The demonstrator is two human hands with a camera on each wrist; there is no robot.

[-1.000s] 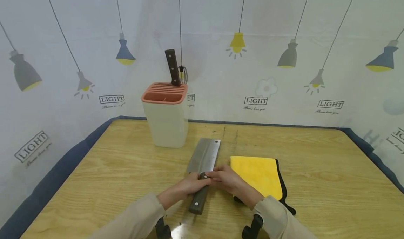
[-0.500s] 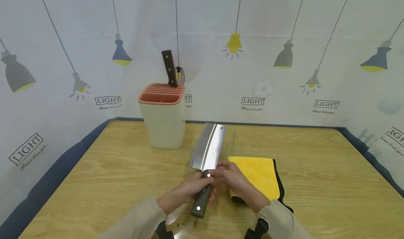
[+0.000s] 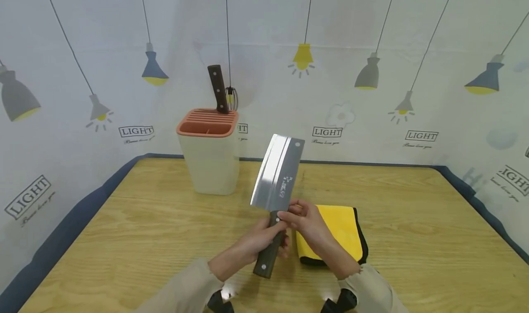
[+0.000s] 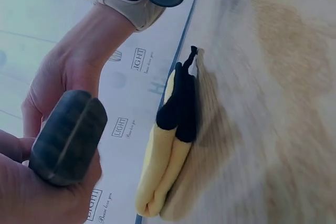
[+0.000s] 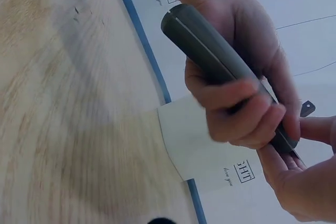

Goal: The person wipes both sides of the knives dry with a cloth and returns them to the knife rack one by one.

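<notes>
A cleaver with a broad steel blade (image 3: 278, 175) and a dark riveted handle (image 3: 266, 258) is raised over the table, its blade pointing up and away. My left hand (image 3: 255, 240) grips the handle; in the right wrist view its curled fingers (image 5: 244, 108) wrap round it. My right hand (image 3: 312, 224) pinches the front of the handle where it meets the blade, thumb on top. The handle's butt end (image 4: 68, 137) faces the left wrist camera. A folded yellow cloth (image 3: 336, 223) with black edging lies just beyond my right hand, partly hidden by that forearm.
A pale knife block (image 3: 210, 168) with an orange slotted top (image 3: 211, 116) stands at the back left of the wooden table (image 3: 132, 239). A dark-handled knife (image 3: 218, 88) sticks up from it, with a small whisk-like tool (image 3: 232, 98) beside it. A printed sheet hangs behind.
Both hands have lifted the cleaver from the table and tilted its blade upward. The blade face now shows printed characters. The cloth and the knife block have stayed in place.
</notes>
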